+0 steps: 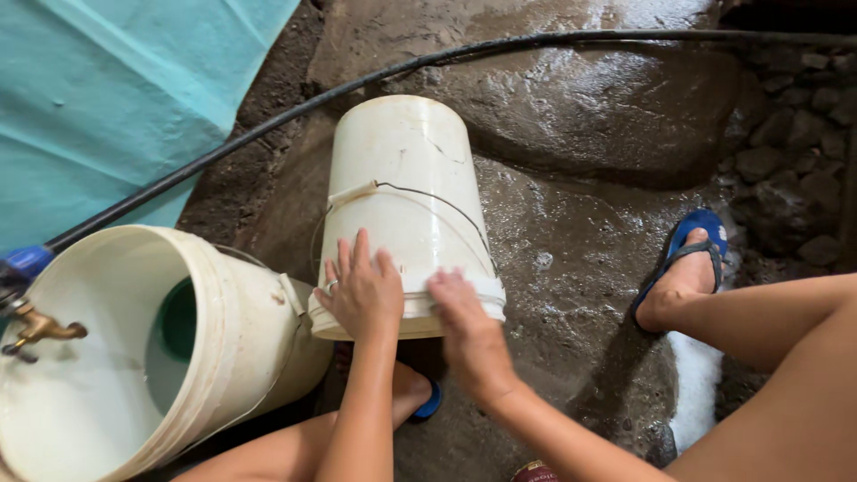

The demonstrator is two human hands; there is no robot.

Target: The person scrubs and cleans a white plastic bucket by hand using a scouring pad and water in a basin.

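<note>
A white plastic bucket [402, 178] lies on its side on wet stone, its rim toward me and its thin wire handle hanging across the wall. My left hand [361, 290] rests flat on the bucket near the rim, fingers spread, a ring on one finger. My right hand [469, 330] is blurred and presses on the rim just to the right. A second, larger white bucket [232, 321] stands at the left, holding water and a green object inside.
A brass tap [40, 328] juts over the larger bucket. A black hose [268, 125] runs diagonally across the ground. A teal tarp [107, 89] covers the upper left. My feet wear blue sandals [692, 236]. Rough stones [786, 152] line the right side.
</note>
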